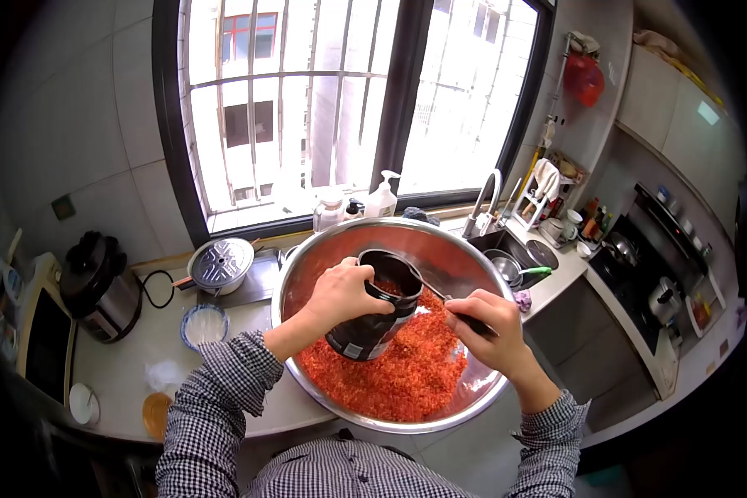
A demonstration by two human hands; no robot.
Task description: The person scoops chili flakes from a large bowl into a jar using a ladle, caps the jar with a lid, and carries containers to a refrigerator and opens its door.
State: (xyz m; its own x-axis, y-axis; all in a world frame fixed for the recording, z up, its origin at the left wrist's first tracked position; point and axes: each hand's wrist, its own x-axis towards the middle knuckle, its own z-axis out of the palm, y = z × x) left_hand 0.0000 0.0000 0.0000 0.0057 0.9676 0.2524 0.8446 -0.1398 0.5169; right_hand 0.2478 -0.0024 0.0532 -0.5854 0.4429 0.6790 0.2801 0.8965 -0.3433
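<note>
A large metal basin (476,246) holds a heap of finely chopped red chili (398,386). My left hand (340,292) is closed on the rim of a dark jar (363,336), which it holds tilted above the chili. Some red bits show inside the jar's mouth. Closed around the dark handle of a spoon (434,290) is my right hand (491,332), to the right of the jar. The spoon's thin metal shaft points toward the jar; its bowl end cannot be made out.
Left of the basin are a lidded pot (222,264), a small bowl (203,326), a pressure cooker (100,286) and a microwave (48,319). A sink (519,249) with a faucet (483,203) lies right. A pump bottle (382,196) stands behind the basin by the window.
</note>
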